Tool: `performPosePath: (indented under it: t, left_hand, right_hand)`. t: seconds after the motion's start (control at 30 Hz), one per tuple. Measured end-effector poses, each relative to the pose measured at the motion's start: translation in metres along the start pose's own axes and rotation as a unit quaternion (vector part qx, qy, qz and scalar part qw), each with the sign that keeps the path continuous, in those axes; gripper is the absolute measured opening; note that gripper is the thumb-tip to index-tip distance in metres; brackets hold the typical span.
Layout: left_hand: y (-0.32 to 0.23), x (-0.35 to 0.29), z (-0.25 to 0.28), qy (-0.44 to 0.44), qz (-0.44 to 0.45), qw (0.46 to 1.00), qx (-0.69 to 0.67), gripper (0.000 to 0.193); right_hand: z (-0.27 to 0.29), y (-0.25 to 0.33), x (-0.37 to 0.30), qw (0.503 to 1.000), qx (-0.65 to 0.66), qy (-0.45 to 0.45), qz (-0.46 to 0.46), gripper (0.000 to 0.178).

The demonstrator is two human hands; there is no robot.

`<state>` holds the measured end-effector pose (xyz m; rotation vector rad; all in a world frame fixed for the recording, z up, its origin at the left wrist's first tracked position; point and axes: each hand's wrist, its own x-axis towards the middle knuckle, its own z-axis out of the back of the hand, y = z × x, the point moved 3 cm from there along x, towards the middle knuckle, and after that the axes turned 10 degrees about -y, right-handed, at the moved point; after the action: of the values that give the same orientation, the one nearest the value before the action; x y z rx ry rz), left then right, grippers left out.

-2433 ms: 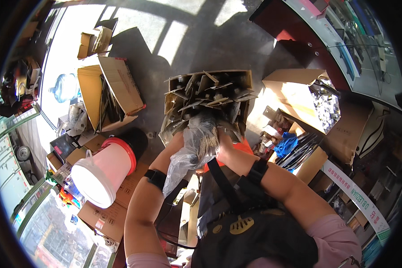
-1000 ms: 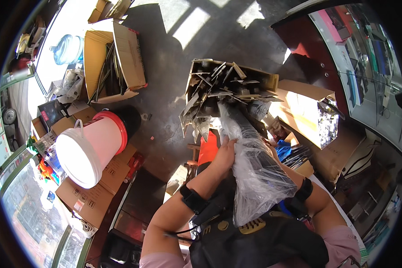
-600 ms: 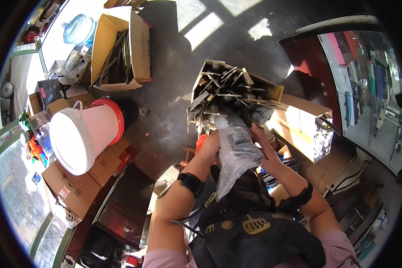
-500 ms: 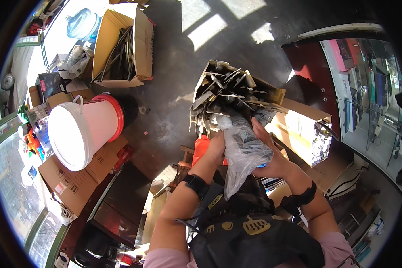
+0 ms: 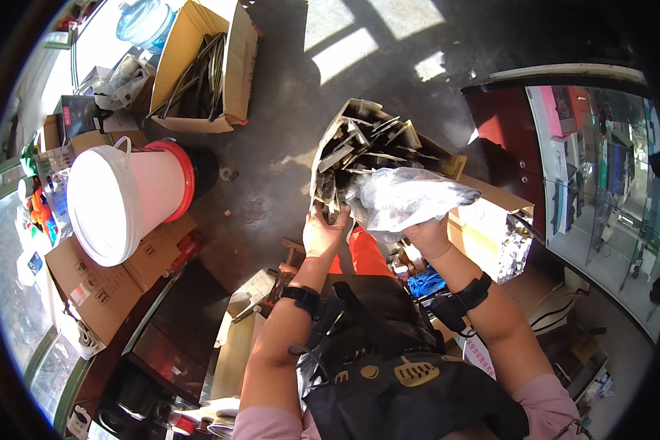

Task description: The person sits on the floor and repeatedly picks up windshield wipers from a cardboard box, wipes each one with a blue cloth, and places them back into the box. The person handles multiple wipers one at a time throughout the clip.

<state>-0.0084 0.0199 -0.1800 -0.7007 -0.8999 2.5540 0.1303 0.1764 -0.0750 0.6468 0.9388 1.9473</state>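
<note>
The right hand [image 5: 427, 236] is gripping a crumpled clear plastic bag [image 5: 403, 199]; the left hand [image 5: 324, 233] is clutching the near edge of a cardboard box of metal strips [image 5: 367, 147].

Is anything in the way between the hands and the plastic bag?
No. The right hand already grips the plastic bag from below. The left hand rests at the edge of the cardboard box beside it, with nothing visible between.

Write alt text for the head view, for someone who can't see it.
Seen from above, a person's right hand holds a crumpled clear plastic bag while the left hand grips the near edge of an open cardboard box packed with flat metal strips. To the left, a white bucket with a red rim sits among more cartons on a dark floor.
</note>
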Motion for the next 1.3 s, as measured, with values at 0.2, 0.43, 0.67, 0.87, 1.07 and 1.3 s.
performPosePath:
  t: [0.2, 0.43, 0.67, 0.87, 1.07, 1.3]
  left_hand:
    - [-0.032, 0.035, -0.018, 0.167, -0.043, 0.973, 0.153, 0.034]
    - [-0.048, 0.048, 0.002, 0.168, -0.066, 0.970, 0.164, 0.024]
    - [-0.063, 0.056, 0.008, 0.198, -0.125, 0.961, 0.147, 0.020]
    - [-0.074, 0.051, 0.022, 0.213, -0.140, 0.951, 0.178, 0.020]
    - [-0.058, 0.040, 0.001, 0.211, -0.145, 0.945, 0.203, 0.025]
    - [-0.044, 0.034, -0.008, 0.211, -0.141, 0.946, 0.203, 0.039]
  right_hand:
    - [-0.021, 0.032, 0.008, 0.975, -0.097, 0.000, 0.201, 0.050]
    - [-0.003, -0.004, 0.016, 0.998, -0.049, 0.001, 0.033, 0.052]
    - [-0.018, -0.049, -0.058, 0.958, 0.148, 0.054, -0.239, 0.051]
    - [-0.010, 0.015, -0.010, 0.998, -0.063, 0.018, 0.018, 0.043]
    - [-0.065, -0.068, -0.021, 0.976, -0.193, 0.073, 0.063, 0.044]
    - [-0.034, -0.008, -0.002, 0.999, 0.040, 0.027, -0.017, 0.070]
